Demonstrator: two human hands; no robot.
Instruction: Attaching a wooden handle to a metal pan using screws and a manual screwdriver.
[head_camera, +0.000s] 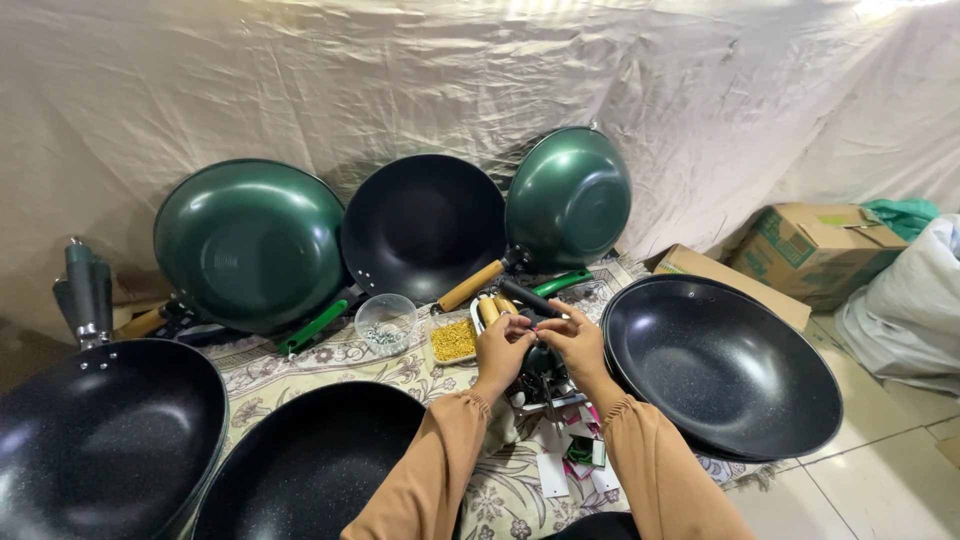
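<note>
Centrally, both hands meet over a dark handle part.
Left hand (500, 347) and right hand (572, 340) pinch narrowly, contents unclear; clear round plastic bowl (386, 322) holds small silvery screws; shallow tray (453, 340) holds yellow bits.

A: We have the left hand (502, 347) and right hand (576, 340) together over a dark handle (528, 297), fingertips pinching something too small to tell.

B: Around them?

A: Black wok (722, 366) just right, clear cup (386, 322) and tray of yellow bits (453, 340) left, green woks (250, 245) against the cloth.
</note>
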